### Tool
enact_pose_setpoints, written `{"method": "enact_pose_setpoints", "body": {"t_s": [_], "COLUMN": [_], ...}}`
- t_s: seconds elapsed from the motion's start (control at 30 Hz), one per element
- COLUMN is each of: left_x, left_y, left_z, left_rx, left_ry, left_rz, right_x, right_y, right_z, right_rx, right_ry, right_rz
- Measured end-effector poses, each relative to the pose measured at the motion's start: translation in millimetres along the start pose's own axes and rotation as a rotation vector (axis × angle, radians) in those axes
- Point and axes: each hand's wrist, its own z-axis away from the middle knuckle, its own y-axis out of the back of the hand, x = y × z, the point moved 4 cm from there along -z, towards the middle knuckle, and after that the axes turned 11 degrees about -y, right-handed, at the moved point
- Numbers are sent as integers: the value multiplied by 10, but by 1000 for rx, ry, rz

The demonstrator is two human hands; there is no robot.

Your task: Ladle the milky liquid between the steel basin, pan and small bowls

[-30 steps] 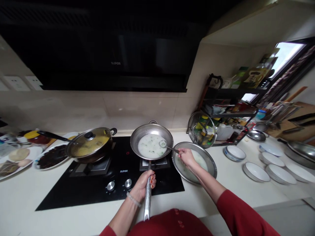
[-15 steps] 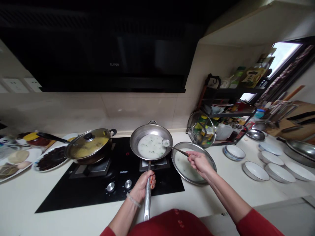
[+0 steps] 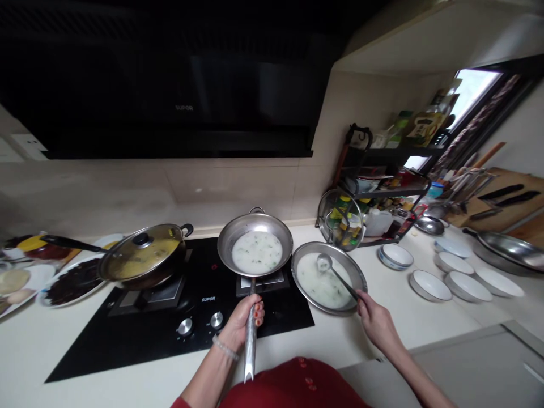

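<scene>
My left hand (image 3: 243,324) is closed around the long metal handle of a steel pan (image 3: 255,245) that sits on the right burner of the black stove (image 3: 140,326); the pan holds pale white soup with green flecks. My right hand (image 3: 377,323) grips the end of a metal ladle (image 3: 335,273). The ladle's bowl hangs over a wide steel basin (image 3: 329,277) on the counter right of the stove. Some of the same white soup lies in the basin.
A lidded dark pan (image 3: 142,258) with yellow food sits on the left burner. Plates of food (image 3: 68,280) lie far left. A glass lid (image 3: 340,220) leans on a loaded rack (image 3: 382,187). Several white bowls (image 3: 429,284) and a steel wok (image 3: 508,249) stand at right.
My right hand has drawn the ladle out of the pan and rightward over the basin, pulling back toward me. My left hand has stayed on the pan handle.
</scene>
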Motion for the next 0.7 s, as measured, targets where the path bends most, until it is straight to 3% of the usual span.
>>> {"method": "enact_pose_setpoints", "body": {"t_s": [0.13, 0.23, 0.33, 0.47, 0.53, 0.7], "left_x": [8, 8, 6, 2, 3, 1], "left_y": [-13, -12, -11, -7, -5, -1], "left_z": [15, 19, 17, 8, 2, -6], "left_rx": [7, 5, -3, 3, 8, 11], "left_ry": [9, 10, 9, 13, 10, 7], "left_rz": [1, -5, -11, -10, -9, -12], "right_x": [148, 183, 213, 225, 92, -610], "right_y": [-62, -43, 31, 116, 126, -39], "right_z": [261, 401, 383, 198, 131, -7], "right_rx": [172, 266, 288, 160, 86, -88], "right_ry": [339, 461, 377, -11, -111, 0], "right_rz": [295, 398, 342, 26, -146, -264]}}
